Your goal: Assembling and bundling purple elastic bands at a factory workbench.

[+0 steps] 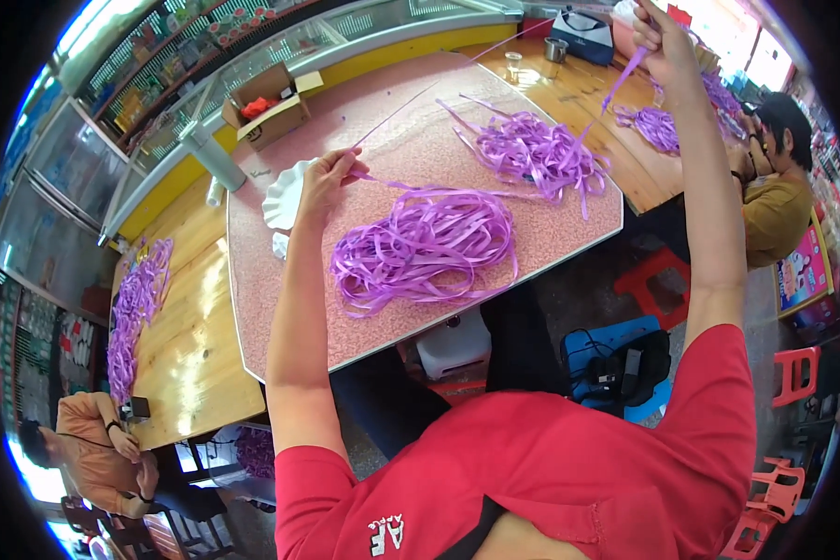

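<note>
My left hand (pixel 330 179) is closed in a pinch on a purple ribbon, just above the left end of a loose heap of purple ribbon (pixel 429 245) on the pink speckled table (pixel 383 338). From these fingers a thin purple strand (pixel 397 118) runs up and to the right. Raised high at the upper right, my right hand (pixel 661 45) has its fingers wrapped round another purple ribbon length (pixel 616 91), which hangs down toward a second ribbon heap (pixel 537 154) at the table's right side. The upper edge of the view partly cuts off the right hand.
A white fluted dish (pixel 286 198) and an opened cardboard box (pixel 280 119) stand on the left and far side. At a wooden table (pixel 201 345) on the left sits a person (pixel 93 457); another person (pixel 782 187) sits at the right. Red stools (pixel 658 285) and a blue stool (pixel 616 359) stand below.
</note>
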`<control>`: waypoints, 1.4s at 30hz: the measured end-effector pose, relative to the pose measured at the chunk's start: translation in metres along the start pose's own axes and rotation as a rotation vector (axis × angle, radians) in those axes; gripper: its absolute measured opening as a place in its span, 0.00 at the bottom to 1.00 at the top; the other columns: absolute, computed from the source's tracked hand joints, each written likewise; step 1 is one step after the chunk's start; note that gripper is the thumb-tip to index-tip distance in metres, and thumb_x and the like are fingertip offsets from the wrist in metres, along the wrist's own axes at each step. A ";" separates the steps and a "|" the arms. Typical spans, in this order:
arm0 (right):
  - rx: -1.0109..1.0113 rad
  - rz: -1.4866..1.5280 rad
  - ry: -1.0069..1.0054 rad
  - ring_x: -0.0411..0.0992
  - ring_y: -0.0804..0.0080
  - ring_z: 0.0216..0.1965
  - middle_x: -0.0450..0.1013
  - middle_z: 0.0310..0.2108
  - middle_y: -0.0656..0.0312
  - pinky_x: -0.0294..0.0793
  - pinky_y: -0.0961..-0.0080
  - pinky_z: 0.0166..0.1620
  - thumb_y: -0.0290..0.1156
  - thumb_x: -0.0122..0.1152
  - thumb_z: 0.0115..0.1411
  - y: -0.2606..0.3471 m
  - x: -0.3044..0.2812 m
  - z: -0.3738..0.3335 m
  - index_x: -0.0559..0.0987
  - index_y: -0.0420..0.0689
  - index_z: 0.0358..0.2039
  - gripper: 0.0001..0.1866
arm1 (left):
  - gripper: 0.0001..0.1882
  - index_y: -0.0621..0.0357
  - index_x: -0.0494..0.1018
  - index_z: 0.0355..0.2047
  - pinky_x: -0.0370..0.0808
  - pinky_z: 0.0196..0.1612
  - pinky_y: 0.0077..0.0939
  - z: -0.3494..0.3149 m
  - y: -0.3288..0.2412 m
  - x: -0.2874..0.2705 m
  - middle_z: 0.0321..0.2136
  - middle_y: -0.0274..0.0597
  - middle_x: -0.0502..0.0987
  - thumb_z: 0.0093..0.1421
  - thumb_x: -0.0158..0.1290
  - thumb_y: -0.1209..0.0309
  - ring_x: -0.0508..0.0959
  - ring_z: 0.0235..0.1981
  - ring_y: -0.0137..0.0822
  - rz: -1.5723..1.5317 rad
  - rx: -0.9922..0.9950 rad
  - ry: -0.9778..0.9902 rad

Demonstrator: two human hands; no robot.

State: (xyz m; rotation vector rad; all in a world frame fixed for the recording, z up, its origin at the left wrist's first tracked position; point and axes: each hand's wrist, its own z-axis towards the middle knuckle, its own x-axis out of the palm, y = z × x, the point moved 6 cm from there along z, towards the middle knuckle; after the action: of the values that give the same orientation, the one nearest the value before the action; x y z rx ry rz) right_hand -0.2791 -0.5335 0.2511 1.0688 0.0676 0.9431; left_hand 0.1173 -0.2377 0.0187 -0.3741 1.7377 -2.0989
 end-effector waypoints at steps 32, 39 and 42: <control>0.435 -0.103 -0.147 0.58 0.86 0.14 0.71 0.24 0.69 0.57 0.86 0.19 0.30 0.61 0.59 -0.100 -0.085 0.000 0.77 0.42 0.33 0.05 | 0.13 0.61 0.76 0.41 0.47 0.19 0.15 -0.115 -0.039 -0.106 0.18 0.23 0.59 0.70 0.47 0.64 0.52 0.16 0.17 -0.272 0.082 -0.247; 0.321 -0.495 -0.507 0.53 0.88 0.12 0.67 0.19 0.72 0.48 0.84 0.12 0.32 0.64 0.57 -0.095 -0.150 -0.035 0.77 0.45 0.27 0.06 | 0.14 0.60 0.78 0.38 0.58 0.24 0.17 -0.150 -0.056 -0.085 0.19 0.24 0.64 0.69 0.48 0.63 0.61 0.21 0.18 0.255 -0.072 -0.114; 0.414 -0.685 -0.297 0.53 0.89 0.12 0.66 0.19 0.73 0.48 0.84 0.14 0.34 0.65 0.57 -0.127 -0.106 -0.038 0.79 0.44 0.28 0.08 | 0.14 0.60 0.79 0.38 0.64 0.29 0.17 -0.123 -0.057 -0.060 0.22 0.27 0.70 0.68 0.49 0.63 0.67 0.26 0.18 0.518 -0.011 0.124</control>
State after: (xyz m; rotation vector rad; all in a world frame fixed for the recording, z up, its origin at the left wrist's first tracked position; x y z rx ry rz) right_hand -0.2839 -0.5977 0.0936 1.4267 0.3711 0.1440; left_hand 0.1094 -0.0931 0.0532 0.1946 1.6861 -1.7629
